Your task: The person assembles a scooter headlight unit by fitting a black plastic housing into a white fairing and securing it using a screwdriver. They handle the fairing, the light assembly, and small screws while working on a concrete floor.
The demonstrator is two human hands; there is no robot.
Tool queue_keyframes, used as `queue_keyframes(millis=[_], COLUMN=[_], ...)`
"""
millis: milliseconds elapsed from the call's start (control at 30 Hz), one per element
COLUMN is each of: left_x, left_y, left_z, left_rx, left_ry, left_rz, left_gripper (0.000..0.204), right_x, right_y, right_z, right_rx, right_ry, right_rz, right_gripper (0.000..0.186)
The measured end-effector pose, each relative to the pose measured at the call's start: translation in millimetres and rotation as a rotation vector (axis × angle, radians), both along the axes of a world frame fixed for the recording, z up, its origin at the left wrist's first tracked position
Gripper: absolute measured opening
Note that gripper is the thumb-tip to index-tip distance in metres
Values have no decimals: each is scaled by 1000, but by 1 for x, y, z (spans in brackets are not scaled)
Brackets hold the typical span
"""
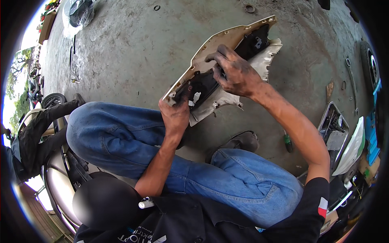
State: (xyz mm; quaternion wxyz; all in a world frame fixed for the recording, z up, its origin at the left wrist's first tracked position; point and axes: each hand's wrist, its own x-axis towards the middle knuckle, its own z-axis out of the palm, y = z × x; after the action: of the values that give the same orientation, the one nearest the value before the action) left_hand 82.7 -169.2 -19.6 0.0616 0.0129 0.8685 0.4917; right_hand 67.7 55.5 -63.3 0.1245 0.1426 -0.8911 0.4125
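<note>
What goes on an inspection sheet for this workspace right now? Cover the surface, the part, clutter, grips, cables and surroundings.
Surface: floor, grey-green, stained.
Part: cream panel, curved, with black inserts; tilted across the space in front of the legs.
Clutter: to the right, wrench, tray with loose items and green handle; ring at the far side.
Left grip: closed on the panel's near left end.
Right grip: fingers bent over the panel's middle; cannot tell whether it holds anything.
Cables: thin dark strip on the left; cable or rod, cannot tell.
Surroundings: wheel at right; another person's leg at left.
</note>
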Motion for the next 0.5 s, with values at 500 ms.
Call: queue_keyframes(millis=[500], left_x=[-22], left_y=[3], left_z=[0], left_rx=[-21], left_ry=[62], left_rz=[-39], left_gripper=[21], right_x=[-85], right_y=[5], right_z=[-14], right_rx=[367], right_ry=[208], right_rz=[533], right_gripper=[32])
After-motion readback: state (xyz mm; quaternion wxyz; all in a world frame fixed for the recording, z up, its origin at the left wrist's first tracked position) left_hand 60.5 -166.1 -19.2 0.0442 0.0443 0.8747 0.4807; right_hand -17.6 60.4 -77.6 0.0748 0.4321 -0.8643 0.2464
